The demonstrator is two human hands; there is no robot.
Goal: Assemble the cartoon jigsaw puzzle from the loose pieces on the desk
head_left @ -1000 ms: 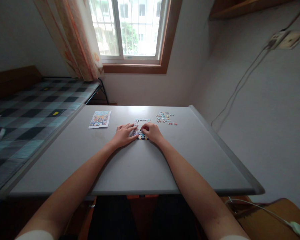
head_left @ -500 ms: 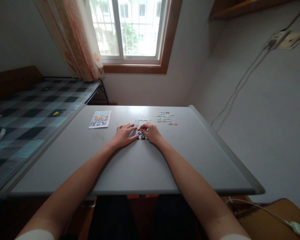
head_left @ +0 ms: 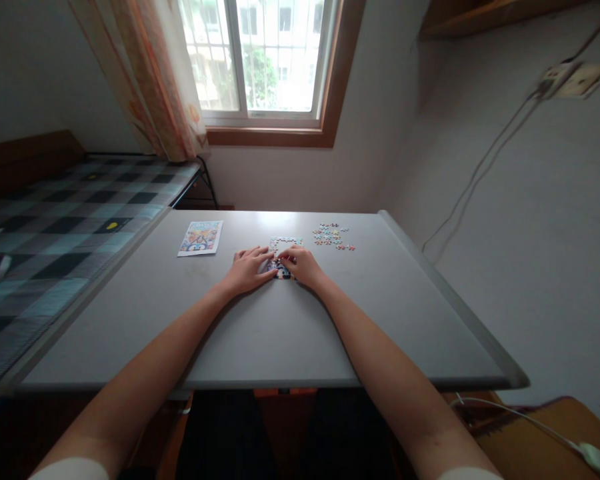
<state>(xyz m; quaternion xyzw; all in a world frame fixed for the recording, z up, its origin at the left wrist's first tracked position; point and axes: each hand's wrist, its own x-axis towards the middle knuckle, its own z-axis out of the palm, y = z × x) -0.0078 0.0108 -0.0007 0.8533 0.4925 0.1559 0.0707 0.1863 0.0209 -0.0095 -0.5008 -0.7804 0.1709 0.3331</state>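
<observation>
A partly assembled jigsaw puzzle [head_left: 284, 273] lies on the grey table [head_left: 280, 333], its border joined around an open middle. My left hand [head_left: 250, 270] rests flat at the puzzle's left side, fingers spread and fingertips touching its edge. Over the right part of the puzzle, my right hand [head_left: 303, 264] has its thumb and index finger pinched together at the inner area. A small puzzle piece seems to be between those fingertips, mostly hidden by them. Loose puzzle pieces [head_left: 330, 235] are spread in a group beyond my right hand.
A printed picture sheet [head_left: 201, 239] lies on the table at the left. A bed with a checked cover [head_left: 80, 220] stands along the left side. The window [head_left: 260, 60] is ahead, and a cable [head_left: 460, 200] hangs down the right wall.
Almost nothing differs. Both hands keep their places at the puzzle, with only a very slight shift of the right fingertips.
</observation>
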